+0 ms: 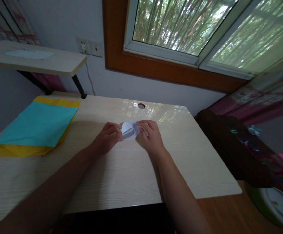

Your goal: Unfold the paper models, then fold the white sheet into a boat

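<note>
Here your left hand (108,136) and right hand (150,136) both pinch a small white paper (130,130), fingers curled closed on its edges. It is folded, creased down the middle, with a rounded top, and rests on the desk (131,169) between your hands, below the cable hole (141,105).

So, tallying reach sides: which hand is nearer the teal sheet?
Left. The left hand lies right of the teal sheet; the right hand is farther right, past the white paper.
</note>
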Action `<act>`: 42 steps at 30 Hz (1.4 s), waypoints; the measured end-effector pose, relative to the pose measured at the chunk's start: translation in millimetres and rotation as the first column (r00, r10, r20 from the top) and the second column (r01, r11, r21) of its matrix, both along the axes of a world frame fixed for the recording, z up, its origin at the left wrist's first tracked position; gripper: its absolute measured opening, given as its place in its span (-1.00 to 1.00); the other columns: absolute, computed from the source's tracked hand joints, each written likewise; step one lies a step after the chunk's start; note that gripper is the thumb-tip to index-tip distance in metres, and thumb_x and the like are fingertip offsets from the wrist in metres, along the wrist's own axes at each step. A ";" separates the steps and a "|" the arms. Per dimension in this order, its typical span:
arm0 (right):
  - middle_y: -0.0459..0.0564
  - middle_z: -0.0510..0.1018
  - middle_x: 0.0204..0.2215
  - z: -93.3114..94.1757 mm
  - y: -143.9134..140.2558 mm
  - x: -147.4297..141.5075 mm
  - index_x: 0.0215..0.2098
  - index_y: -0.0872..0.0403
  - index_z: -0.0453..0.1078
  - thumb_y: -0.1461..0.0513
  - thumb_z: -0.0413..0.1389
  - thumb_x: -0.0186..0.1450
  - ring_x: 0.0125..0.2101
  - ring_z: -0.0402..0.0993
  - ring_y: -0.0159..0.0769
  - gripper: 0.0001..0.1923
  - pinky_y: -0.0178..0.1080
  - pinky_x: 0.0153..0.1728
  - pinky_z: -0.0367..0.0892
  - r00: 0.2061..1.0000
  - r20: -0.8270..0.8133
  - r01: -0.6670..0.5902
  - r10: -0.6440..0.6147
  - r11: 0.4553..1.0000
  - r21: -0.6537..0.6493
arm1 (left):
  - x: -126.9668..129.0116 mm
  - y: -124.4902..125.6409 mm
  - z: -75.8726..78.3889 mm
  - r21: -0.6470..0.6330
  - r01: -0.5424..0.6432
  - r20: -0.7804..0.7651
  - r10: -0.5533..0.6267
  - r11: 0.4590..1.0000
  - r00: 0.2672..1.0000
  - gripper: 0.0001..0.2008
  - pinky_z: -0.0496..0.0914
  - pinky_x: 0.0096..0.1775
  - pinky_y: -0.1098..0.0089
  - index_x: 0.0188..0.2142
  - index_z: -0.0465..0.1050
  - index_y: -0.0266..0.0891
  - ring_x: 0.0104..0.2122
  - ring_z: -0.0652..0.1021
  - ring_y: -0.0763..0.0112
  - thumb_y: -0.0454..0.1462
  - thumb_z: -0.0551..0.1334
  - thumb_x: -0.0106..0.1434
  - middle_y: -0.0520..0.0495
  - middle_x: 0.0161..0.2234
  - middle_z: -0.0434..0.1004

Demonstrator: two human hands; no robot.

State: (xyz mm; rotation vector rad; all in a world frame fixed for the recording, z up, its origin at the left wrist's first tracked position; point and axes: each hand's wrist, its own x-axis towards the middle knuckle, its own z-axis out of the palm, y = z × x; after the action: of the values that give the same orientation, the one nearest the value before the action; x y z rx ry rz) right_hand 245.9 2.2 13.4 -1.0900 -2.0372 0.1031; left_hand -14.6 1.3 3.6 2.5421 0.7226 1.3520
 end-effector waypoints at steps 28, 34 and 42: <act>0.16 0.38 0.03 -1.0 -2.4 -1.4 0.07 0.01 0.49 0.32 0.06 0.29 0.01 0.24 0.03 -0.60 0.08 0.10 0.31 0.898 0.344 0.338 -0.274 0.930 -0.141 | -1.5 -5.5 -1.0 -0.242 0.170 -0.085 -0.195 0.955 0.977 -0.71 0.39 0.06 0.14 -0.31 0.41 -0.20 0.06 0.45 0.19 -0.58 0.07 0.18 -0.12 -0.18 0.40; 0.17 0.42 -0.09 -4.3 -1.5 -1.3 0.04 0.08 0.44 0.29 0.06 0.30 -0.06 0.33 0.01 -0.65 0.01 0.03 0.38 0.908 0.298 0.351 -0.296 0.924 -0.153 | -2.3 -2.9 -6.5 -0.186 0.049 -0.160 -0.080 0.981 0.984 -0.75 0.38 0.06 0.10 -0.19 0.45 -0.19 0.03 0.45 0.16 -0.50 0.13 0.23 -0.15 -0.12 0.43; 0.13 0.41 -0.10 -9.3 1.2 0.2 0.10 0.05 0.39 0.28 0.04 0.32 -0.15 0.44 -0.11 -0.62 -0.08 -0.14 0.46 0.957 0.142 0.280 -0.253 0.935 -0.219 | -2.1 4.4 -15.0 -0.109 -0.083 -0.225 0.057 0.991 0.973 -0.84 0.40 0.00 0.18 -0.09 0.57 -0.13 -0.06 0.45 0.21 -0.25 0.24 0.39 -0.12 -0.18 0.46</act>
State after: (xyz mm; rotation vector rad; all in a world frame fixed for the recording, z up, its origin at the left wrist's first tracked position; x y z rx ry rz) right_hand 246.1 3.4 4.2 -1.5453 -1.9889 0.1524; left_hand -16.7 5.8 -11.4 2.6200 0.9114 1.0201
